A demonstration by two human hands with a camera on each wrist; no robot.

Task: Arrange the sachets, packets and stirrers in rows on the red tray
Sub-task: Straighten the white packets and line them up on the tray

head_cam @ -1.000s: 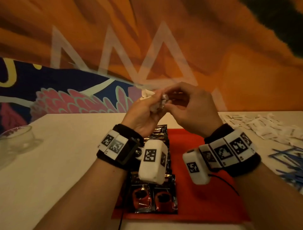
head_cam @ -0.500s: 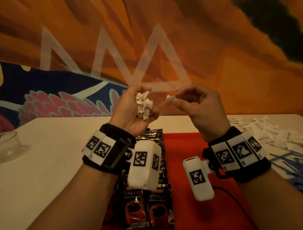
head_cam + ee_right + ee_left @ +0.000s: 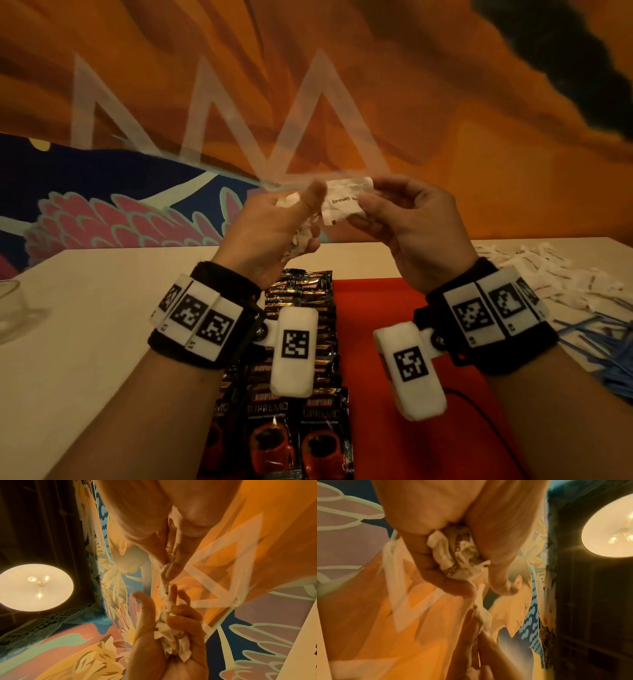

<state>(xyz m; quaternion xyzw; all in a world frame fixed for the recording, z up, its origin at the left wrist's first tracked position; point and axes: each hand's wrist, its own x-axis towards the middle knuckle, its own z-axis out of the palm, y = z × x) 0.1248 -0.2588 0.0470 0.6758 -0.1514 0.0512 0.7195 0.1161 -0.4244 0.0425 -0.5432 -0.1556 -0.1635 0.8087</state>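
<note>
My left hand (image 3: 270, 226) clenches a wad of crumpled sachets (image 3: 301, 238); my right hand (image 3: 407, 222) pinches one white sachet (image 3: 346, 200) — both grips raised above the red tray (image 3: 394, 342) with its left-side coffee packets (image 3: 301, 428).

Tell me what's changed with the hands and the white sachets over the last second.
The hands drew apart, then met again. The right hand pulled one white sachet from the bunch and now pinches it, with the left hand's thumb on its other end. The left hand keeps its grip on the crumpled bunch. The coffee packets lie in their row on the red tray as before.
</note>
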